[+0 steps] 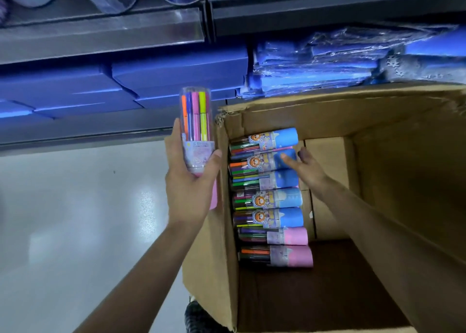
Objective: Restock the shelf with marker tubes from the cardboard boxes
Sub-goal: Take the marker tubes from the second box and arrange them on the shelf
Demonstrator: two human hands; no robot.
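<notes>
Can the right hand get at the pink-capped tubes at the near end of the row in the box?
Probably yes: the right hand is already inside the open cardboard box, and the pink-capped tubes lie uncovered.

Looks like a stationery shop: grey retail shelving [100, 32] across the top, wrapped blue stock [315, 63] stacked below, shiny floor [75, 206] lower left.

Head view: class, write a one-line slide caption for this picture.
Left hand holds a pink-based marker tube upright while the right hand reaches for blue-based tubes in the cardboard box.
</notes>
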